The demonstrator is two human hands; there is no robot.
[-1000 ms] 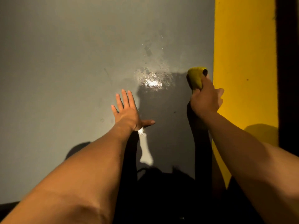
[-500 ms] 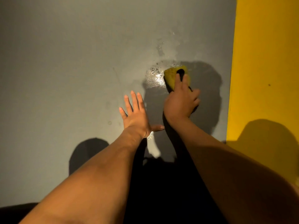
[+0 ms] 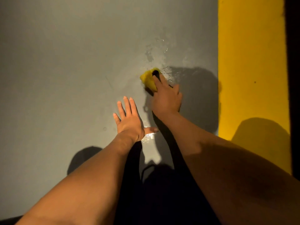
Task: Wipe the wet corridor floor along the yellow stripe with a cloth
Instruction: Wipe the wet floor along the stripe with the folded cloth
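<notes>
My right hand [image 3: 166,99] grips a bunched yellow cloth [image 3: 148,79] and presses it on the grey floor [image 3: 65,78] at the near edge of a wet, glistening patch [image 3: 159,54]. Most of the cloth lies under my fingers; only its left part shows. My left hand [image 3: 129,121] lies flat on the floor with fingers spread, just below and left of the cloth hand. The yellow stripe [image 3: 250,62] runs along the right side, well to the right of the cloth.
A dark band [image 3: 293,78] borders the yellow stripe on the far right. Shadows of my arms and head fall across the floor and the stripe. A small wet glint [image 3: 148,136] lies beside my left thumb.
My right hand has swept the cloth leftward, from beside the yellow stripe across the wet patch. My left hand has stayed flat on the floor.
</notes>
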